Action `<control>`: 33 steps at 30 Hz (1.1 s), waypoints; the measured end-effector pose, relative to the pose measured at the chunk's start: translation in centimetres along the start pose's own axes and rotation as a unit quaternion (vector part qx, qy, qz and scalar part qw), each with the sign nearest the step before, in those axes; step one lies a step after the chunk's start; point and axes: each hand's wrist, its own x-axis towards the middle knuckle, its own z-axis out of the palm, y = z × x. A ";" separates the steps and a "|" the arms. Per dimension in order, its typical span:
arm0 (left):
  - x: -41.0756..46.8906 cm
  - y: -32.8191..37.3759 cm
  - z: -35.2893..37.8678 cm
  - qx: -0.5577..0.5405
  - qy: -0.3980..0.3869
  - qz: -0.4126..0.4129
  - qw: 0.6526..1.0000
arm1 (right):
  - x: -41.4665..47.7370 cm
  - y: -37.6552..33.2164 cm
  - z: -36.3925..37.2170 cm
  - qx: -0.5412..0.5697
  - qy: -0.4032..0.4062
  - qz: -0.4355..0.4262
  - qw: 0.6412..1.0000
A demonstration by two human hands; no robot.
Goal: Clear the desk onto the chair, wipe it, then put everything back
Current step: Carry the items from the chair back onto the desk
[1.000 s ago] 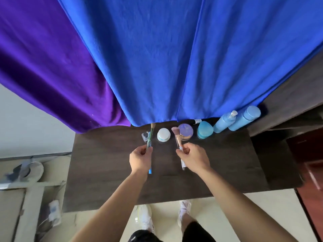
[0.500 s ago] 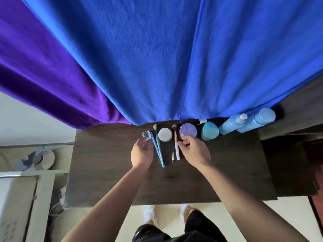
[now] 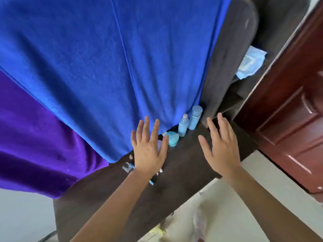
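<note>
Dark wooden desk [image 3: 183,165] keeps pale blue plastic bottles [image 3: 195,117] along its back, likely freeing the front; left hand [image 3: 148,151] and right hand [image 3: 222,147] hover spread, empty.

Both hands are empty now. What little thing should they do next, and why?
Probably reach the right hand toward the pale blue cloth on the right. It and the left hand are open and empty, the brushes were just laid on the desk and the blue bottles stand at its back, so only the cloth seems left.
</note>
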 end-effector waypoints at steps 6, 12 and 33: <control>0.8 13.9 2.0 -0.085 -0.050 0.131 0.986 | -7.9 8.4 -11.4 -0.098 0.065 0.132 0.984; -3.9 31.3 4.6 -0.136 -0.082 0.271 0.950 | -18.7 18.0 -22.7 -0.141 0.149 0.253 0.946; -37.9 87.0 23.1 -0.266 -0.320 0.504 0.757 | -63.2 53.0 -50.9 -0.244 0.127 0.612 0.742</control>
